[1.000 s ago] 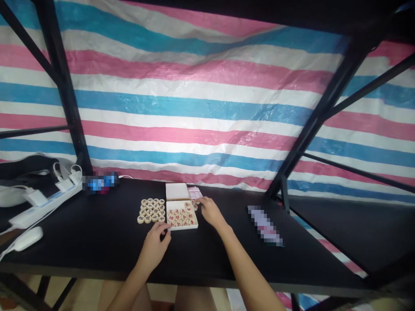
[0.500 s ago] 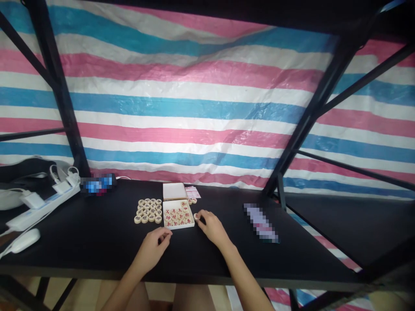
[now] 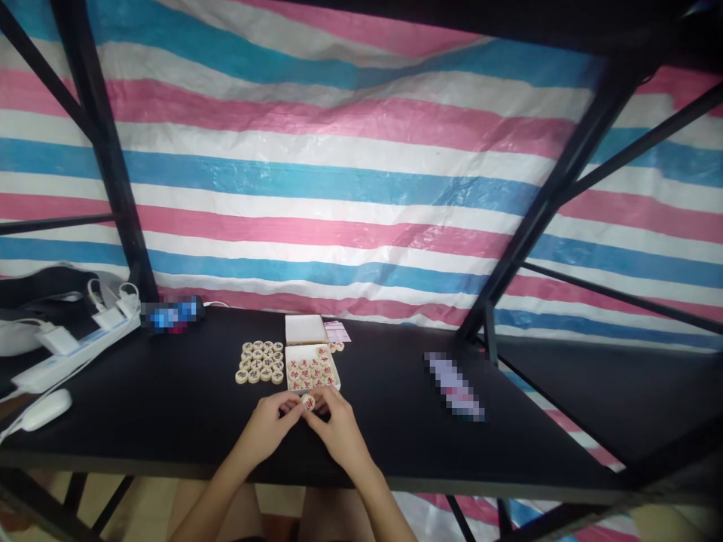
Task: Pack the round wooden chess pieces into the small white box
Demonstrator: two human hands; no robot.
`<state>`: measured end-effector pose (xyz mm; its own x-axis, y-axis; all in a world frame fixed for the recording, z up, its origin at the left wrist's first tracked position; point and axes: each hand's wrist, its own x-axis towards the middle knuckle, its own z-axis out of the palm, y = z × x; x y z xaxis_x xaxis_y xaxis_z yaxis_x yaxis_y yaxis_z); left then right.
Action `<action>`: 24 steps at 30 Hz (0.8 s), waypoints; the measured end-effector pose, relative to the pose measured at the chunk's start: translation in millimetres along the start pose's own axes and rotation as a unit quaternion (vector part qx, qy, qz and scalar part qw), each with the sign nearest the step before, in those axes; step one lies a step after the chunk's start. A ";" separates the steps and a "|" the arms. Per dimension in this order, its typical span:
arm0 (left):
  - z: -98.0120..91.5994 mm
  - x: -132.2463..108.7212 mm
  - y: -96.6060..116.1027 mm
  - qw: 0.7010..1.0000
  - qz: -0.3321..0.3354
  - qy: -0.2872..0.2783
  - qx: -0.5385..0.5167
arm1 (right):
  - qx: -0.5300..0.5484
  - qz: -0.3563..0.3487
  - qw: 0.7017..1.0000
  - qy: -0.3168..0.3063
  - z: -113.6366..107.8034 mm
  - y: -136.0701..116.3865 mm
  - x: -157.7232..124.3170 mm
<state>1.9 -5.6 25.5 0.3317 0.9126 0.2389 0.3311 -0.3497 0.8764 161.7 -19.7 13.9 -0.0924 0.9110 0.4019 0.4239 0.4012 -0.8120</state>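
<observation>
My left hand and my right hand meet at the near middle of the black table, fingers pinched together round a small round wooden chess piece with a red mark. Just beyond them lies a shallow white box filled with several red-marked pieces. To its left, several dark-marked pieces lie in rows on the table. The box lid lies behind the box, with a pink-printed paper and two loose pieces beside it.
A white power strip with plugged chargers and a white mouse sit at the left. A blurred blue object lies at the back left, a blurred flat item at the right. Black frame posts rise around a striped tarp.
My right hand came back from the loose pieces behind the box, along its right side, to the near edge. It now meets my left hand, and both pinch one red-marked piece.
</observation>
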 end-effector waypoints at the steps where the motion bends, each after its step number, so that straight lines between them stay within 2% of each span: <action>1: -0.2 0.4 -0.8 1.000 0.000 -0.003 -0.004 | 0.006 -0.001 1.000 -0.004 -0.9 0.9 -0.1; 11: -0.8 -1.3 1.0 1.000 -0.013 0.007 0.000 | 0.043 0.026 0.998 -0.026 -2.3 3.5 0.7; 17: -0.4 -0.8 -4.5 1.000 -0.016 0.016 -0.019 | 0.000 0.027 1.000 -0.015 -3.8 4.2 -0.1; 24: -1.1 -0.6 -7.4 0.997 -0.008 0.021 -0.075 | 0.076 0.023 0.996 -0.042 -3.3 2.9 -2.6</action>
<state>-1.8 -3.3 19.3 0.2881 0.9273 0.2388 0.2000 -0.3022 0.9320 166.2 -21.2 12.0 -0.1535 0.9312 0.3307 0.2893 0.3624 -0.8860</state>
